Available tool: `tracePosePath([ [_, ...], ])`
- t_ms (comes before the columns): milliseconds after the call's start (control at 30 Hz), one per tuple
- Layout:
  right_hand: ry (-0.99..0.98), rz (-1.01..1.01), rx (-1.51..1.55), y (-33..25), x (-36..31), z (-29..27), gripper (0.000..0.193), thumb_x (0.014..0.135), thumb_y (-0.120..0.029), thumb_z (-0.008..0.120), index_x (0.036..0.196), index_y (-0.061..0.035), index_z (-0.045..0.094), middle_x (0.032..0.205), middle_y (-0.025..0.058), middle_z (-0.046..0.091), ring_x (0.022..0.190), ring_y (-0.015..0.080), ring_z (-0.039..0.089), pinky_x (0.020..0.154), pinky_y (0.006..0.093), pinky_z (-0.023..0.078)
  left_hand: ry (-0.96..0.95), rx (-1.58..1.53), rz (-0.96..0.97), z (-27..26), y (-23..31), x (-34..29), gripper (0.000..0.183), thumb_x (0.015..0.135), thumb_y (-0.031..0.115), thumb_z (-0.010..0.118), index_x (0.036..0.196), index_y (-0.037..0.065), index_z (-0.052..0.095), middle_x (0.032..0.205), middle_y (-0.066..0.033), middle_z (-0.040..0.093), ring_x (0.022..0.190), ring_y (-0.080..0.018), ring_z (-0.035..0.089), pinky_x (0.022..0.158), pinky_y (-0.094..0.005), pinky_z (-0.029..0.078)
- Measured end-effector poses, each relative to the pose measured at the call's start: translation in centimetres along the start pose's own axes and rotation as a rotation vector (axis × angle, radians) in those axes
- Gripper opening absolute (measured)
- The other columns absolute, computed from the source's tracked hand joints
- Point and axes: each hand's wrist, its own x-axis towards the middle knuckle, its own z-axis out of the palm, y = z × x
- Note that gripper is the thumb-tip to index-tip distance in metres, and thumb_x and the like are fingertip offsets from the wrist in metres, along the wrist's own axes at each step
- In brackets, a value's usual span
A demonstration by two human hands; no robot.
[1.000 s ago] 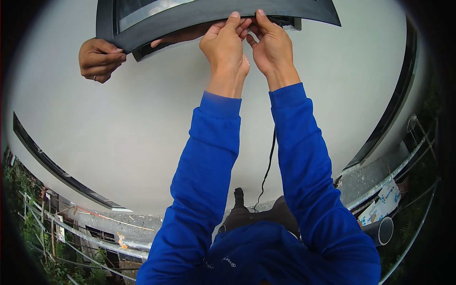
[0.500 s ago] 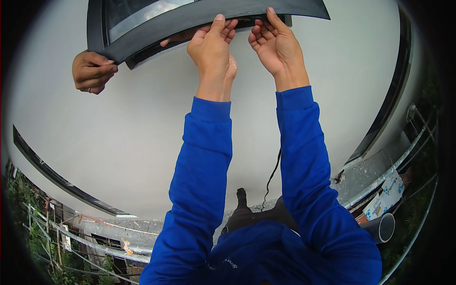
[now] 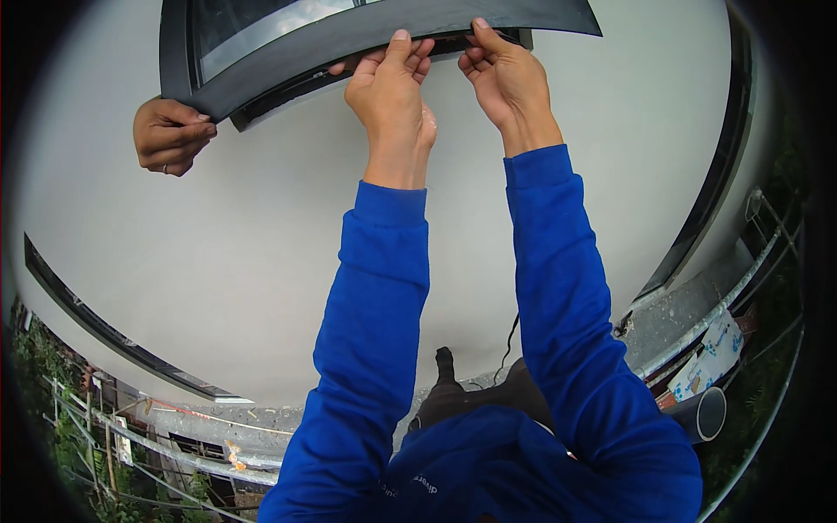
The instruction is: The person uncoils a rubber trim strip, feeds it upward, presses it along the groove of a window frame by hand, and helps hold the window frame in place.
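Observation:
A dark grey window sash (image 3: 305, 54) with a glass pane tilts out from the white wall at the top. My left hand (image 3: 390, 91) is closed on its lower edge, thumb on the front face and fingers underneath. To the right of it, my right hand (image 3: 510, 83) pinches the same edge, thumb up against it and the other fingers curled below. Another person's hand (image 3: 173, 137), with a ring, grips the sash's lower left corner. Beside my left hand a fingertip (image 3: 337, 68) shows under the sash; whose it is I cannot tell.
Below the sash spreads a white wall (image 3: 218, 261). Dark-framed openings (image 3: 122, 336) cut it at lower left and far right. Metal scaffold rails (image 3: 174, 449) and plants line both lower sides. A grey pipe (image 3: 704, 414) is near my right elbow; a black cord (image 3: 507, 349) hangs between my arms.
My right hand has shifted slightly left along the edge, its thumb lower. The fingertip under the sash has moved right, closer to my left hand. The other person's hand stays at the corner.

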Motion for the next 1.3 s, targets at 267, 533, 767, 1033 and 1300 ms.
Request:
tracePosePath([
  [267, -0.102, 0.007, -0.058, -0.4, 0.0, -0.6, 0.017, 0.092, -0.014, 0.069, 0.098, 0.0007, 0.063, 0.091, 0.0073, 0.059, 0.083, 0.0158, 0.053, 0.082, 0.0326, 0.050, 0.004, 0.003, -0.035, 2.7, -2.1, -0.4, 0.015, 0.091, 0.007, 0.067, 0.092, -0.006, 0.059, 0.084, -0.0136, 0.068, 0.077, -0.0202, 0.070, 0.071, -0.0275, 0.053],
  [533, -0.228, 0.144, 0.106, -1.6, -1.7, -2.4, 0.019, 0.096, -0.013, 0.062, 0.104, 0.0042, 0.059, 0.099, 0.0122, 0.061, 0.090, 0.0188, 0.057, 0.084, 0.0349, 0.051, -0.008, 0.097, -0.020, 2.3, -2.2, 0.0, 0.021, 0.091, 0.007, 0.068, 0.098, -0.008, 0.056, 0.090, -0.0184, 0.068, 0.084, -0.0261, 0.071, 0.083, -0.0352, 0.054],
  [767, 0.014, 0.143, 0.142, -1.0, -1.6, -3.3, 0.020, 0.098, -0.012, 0.059, 0.105, 0.0058, 0.056, 0.100, 0.0149, 0.060, 0.087, 0.0192, 0.058, 0.080, 0.0355, 0.054, -0.014, 0.140, -0.041, 2.1, -2.0, -0.3, 0.023, 0.091, 0.008, 0.068, 0.101, -0.009, 0.056, 0.092, -0.0182, 0.068, 0.089, -0.0270, 0.070, 0.084, -0.0356, 0.052],
  [1033, -0.052, 0.077, 0.143, -2.2, -0.7, -2.6, 0.014, 0.097, -0.011, 0.060, 0.102, 0.0021, 0.056, 0.098, 0.0123, 0.060, 0.088, 0.0185, 0.059, 0.082, 0.0354, 0.052, -0.033, 0.145, -0.038, 1.7, -1.7, -0.1, 0.024, 0.091, 0.009, 0.069, 0.102, -0.008, 0.056, 0.092, -0.0180, 0.068, 0.089, -0.0273, 0.070, 0.086, -0.0366, 0.052],
  [1300, -0.077, -0.039, 0.072, -1.8, -0.7, -2.9, 0.019, 0.093, -0.012, 0.068, 0.099, 0.0035, 0.060, 0.092, 0.0120, 0.063, 0.086, 0.0190, 0.061, 0.078, 0.0338, 0.052, -0.039, 0.131, -0.040, 1.8, -1.9, -0.1, 0.023, 0.092, 0.009, 0.068, 0.101, -0.007, 0.056, 0.092, -0.0181, 0.068, 0.090, -0.0281, 0.070, 0.085, -0.0369, 0.052],
])
